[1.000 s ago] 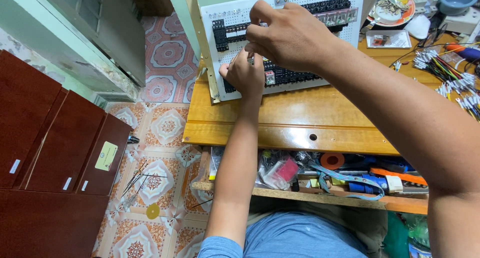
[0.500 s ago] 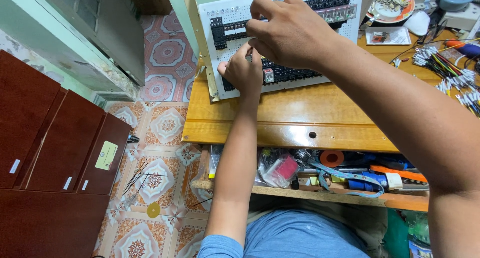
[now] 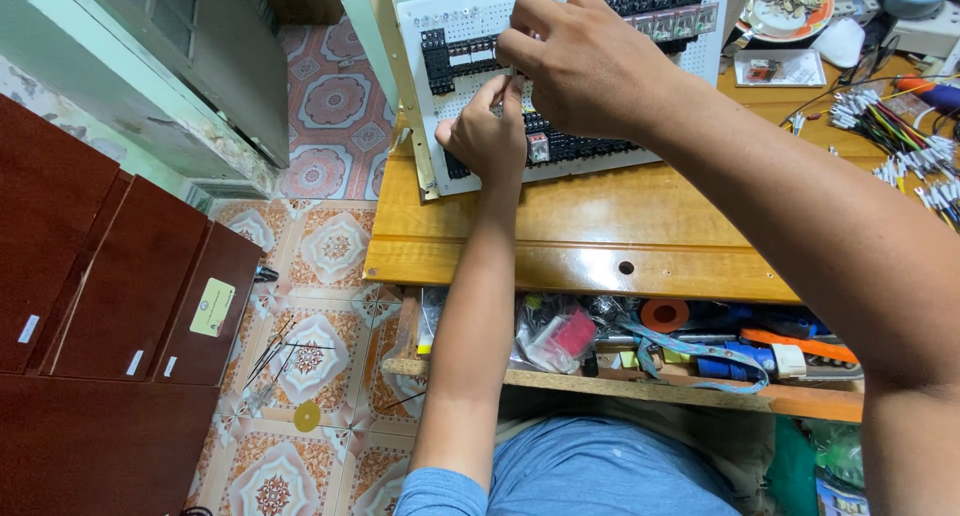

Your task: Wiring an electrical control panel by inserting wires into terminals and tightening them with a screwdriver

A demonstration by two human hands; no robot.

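Currently both at the white perforated panel on the table: left hand pinching a small part, right hand fingers curled; contents not visible.

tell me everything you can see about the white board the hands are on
The board is a white perforated panel that looks like plastic or painted metal, standing tilted on its lower edge on the wooden table. Rows of black terminal blocks run across it, some with small clear-fronted parts. A pale frame edges its left side. The left hand and right hand both pinch at its middle; what they grip is hidden.
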